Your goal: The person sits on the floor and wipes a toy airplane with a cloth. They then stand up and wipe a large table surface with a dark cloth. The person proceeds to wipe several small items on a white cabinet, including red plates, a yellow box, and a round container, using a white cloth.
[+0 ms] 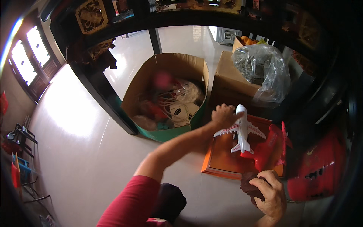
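My left hand (224, 115) reaches across to the nose of a white toy airplane (242, 128) with red markings. Its fingers are loosely bent with nothing visible in them, and the thumb side overlaps the nose. The airplane lies over a flat orange box (217, 159), beside a red plastic toy (269, 145) whose shape is partly hidden. Lower right, my right hand (271, 193) pinches a dark brown crumpled cloth (251, 185). A blurred pink round thing (163, 80) shows within the opening of a large cardboard box (147, 77).
Cables and plastic bags (185, 92) fill part of the large box. Behind the orange box stands another carton (230, 77) with a clear plastic bag (270, 72) on it. A red bag-like thing (315, 166) sits at right. Dark carved furniture (109, 94) frames the back.
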`<state>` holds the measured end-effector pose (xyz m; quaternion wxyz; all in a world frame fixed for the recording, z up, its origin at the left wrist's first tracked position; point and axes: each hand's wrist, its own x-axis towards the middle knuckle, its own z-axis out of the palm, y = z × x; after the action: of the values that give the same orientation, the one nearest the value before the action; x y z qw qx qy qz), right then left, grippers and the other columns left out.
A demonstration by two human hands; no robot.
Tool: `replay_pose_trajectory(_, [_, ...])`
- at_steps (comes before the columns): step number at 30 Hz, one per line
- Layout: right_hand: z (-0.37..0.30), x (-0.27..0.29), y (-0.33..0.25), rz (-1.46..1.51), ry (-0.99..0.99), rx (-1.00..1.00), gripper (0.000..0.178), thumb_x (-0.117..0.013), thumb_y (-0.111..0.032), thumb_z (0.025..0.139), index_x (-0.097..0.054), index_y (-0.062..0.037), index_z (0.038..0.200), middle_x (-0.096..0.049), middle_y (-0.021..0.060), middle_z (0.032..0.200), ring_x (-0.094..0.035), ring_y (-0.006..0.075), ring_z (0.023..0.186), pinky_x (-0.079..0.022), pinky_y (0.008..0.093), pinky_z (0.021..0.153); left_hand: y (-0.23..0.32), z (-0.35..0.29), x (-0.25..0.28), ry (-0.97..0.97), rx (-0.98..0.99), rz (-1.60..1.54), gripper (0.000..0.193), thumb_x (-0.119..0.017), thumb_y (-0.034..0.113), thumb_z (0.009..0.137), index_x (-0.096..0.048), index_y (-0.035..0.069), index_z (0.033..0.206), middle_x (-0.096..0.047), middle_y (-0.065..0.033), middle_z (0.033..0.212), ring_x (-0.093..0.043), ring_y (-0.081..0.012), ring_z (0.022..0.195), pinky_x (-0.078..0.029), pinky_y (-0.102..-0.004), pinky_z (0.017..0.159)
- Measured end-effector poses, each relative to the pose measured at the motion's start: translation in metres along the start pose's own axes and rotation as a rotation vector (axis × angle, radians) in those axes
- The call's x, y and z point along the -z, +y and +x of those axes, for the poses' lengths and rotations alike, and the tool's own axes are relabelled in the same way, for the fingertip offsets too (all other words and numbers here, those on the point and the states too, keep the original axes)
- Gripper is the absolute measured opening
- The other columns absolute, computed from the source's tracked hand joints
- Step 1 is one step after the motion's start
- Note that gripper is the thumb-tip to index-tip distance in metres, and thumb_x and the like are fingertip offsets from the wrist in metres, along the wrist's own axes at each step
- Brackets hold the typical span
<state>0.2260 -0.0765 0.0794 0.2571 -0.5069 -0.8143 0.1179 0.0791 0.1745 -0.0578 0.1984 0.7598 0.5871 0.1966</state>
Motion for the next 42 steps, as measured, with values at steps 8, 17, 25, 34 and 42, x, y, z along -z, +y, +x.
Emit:
replay_pose_trajectory(8, [0.016,-0.014,-0.009,-0.004,-0.063,-0.021,0.038,-0.073,0.005,0.054,-0.063,-0.0053,0.089,-0.053,0.0115,0.089,-0.055,0.0299,0.079,-0.047,0.0381,0.065,-0.235,0.016,0.130,-0.350,-0.074,0.098,0.031,-0.062,0.029,0.082,-0.068,0.006,0.102,-0.069,-0.0091,0.086,-0.066,-0.0180,0.075,-0.052,-0.0336,0.070])
replay_pose_trajectory(17, [0.033,-0.030,-0.027,-0.040,-0.130,-0.092,0.036,-0.073,0.004,0.054,-0.064,-0.0058,0.088,-0.054,0.0090,0.089,-0.056,0.0292,0.080,-0.048,0.0386,0.066,-0.310,-0.019,0.086,-0.751,-0.038,0.422,0.072,-0.073,0.040,0.071,-0.049,0.013,0.134,-0.054,-0.0125,0.130,-0.053,-0.0240,0.119,-0.047,-0.0391,0.093])
replay_pose_trajectory(25, [0.036,-0.041,-0.042,-0.048,-0.185,-0.138,0.035,-0.076,0.002,0.056,-0.065,-0.0071,0.088,-0.054,0.0084,0.090,-0.056,0.0286,0.081,-0.050,0.0381,0.065,-0.317,-0.020,-0.001,-1.012,-0.111,0.680,0.083,-0.077,0.041,0.067,-0.043,0.019,0.139,-0.031,-0.0151,0.146,-0.035,-0.0383,0.130,-0.034,-0.0478,0.106])
replay_pose_trajectory(34, [0.020,-0.048,-0.027,0.059,-0.494,-0.298,0.060,-0.068,-0.026,0.075,-0.041,-0.0207,0.127,-0.043,0.0081,0.127,-0.040,0.0329,0.116,-0.038,0.0592,0.087,-0.352,-0.030,-0.006,-0.774,-0.053,0.605,0.038,-0.053,0.026,0.087,-0.055,0.017,0.123,-0.049,-0.0160,0.127,-0.042,-0.0410,0.118,-0.037,-0.0510,0.100])
replay_pose_trajectory(42, [0.035,-0.052,-0.049,-0.063,-0.214,-0.143,0.037,-0.075,0.003,0.053,-0.065,-0.0067,0.088,-0.054,0.0096,0.091,-0.056,0.0302,0.082,-0.050,0.0393,0.067,-0.341,-0.009,0.007,-0.955,-0.032,0.644,0.053,-0.076,0.031,0.068,-0.062,0.013,0.116,-0.055,-0.0140,0.129,-0.052,-0.0355,0.117,-0.045,-0.0450,0.094])
